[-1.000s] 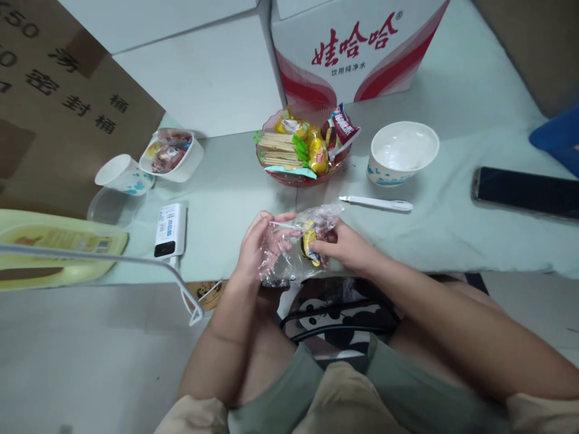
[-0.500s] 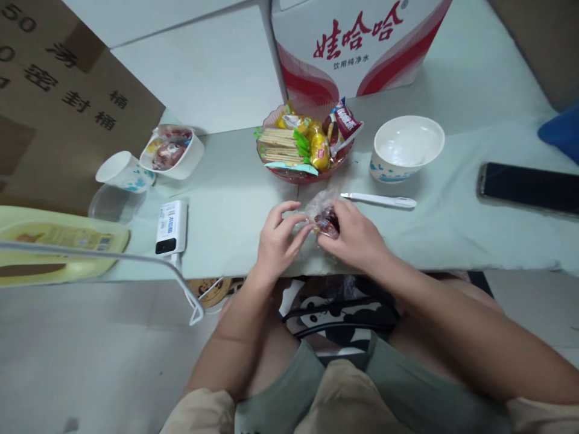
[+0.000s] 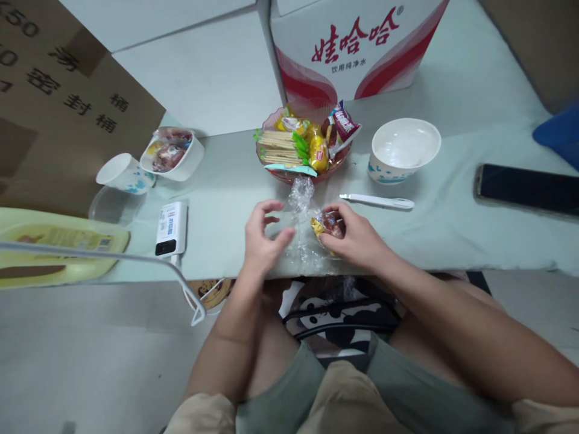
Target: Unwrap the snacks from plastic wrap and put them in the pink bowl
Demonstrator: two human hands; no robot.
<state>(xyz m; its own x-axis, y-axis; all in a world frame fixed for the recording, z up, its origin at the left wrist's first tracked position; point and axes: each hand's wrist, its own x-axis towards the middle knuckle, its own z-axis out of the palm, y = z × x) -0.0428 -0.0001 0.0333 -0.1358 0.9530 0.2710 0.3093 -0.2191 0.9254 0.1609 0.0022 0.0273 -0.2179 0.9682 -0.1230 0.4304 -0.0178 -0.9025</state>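
Observation:
A small wrapped snack (image 3: 332,225), red-brown with a gold patch, sits between the thumb and fingers of my right hand (image 3: 357,234) near the table's front edge. To its left my left hand (image 3: 265,240) is open, fingers curved apart and holding nothing. Crumpled clear plastic film (image 3: 302,194) lies between the two hands and runs back toward the snack bowl (image 3: 289,177). That pink bowl holds yellow-wrapped cakes, a stack of biscuits and a purple packet. Behind my right hand rests a white pen-like tool (image 3: 377,201) with a narrow metallic tip.
A white paper bowl (image 3: 377,169) and a phone (image 3: 527,188) are on the right. Leftward are a power bank (image 3: 172,228) with a cable, a paper cup (image 3: 118,172), a tub of snacks (image 3: 190,163) and a yellow bottle (image 3: 90,238). Cartons (image 3: 348,72) stand behind.
My left hand has let go of the plastic film and moved left, opening. The film now lies spread between the hands. The snack in my right hand shows its gold patch.

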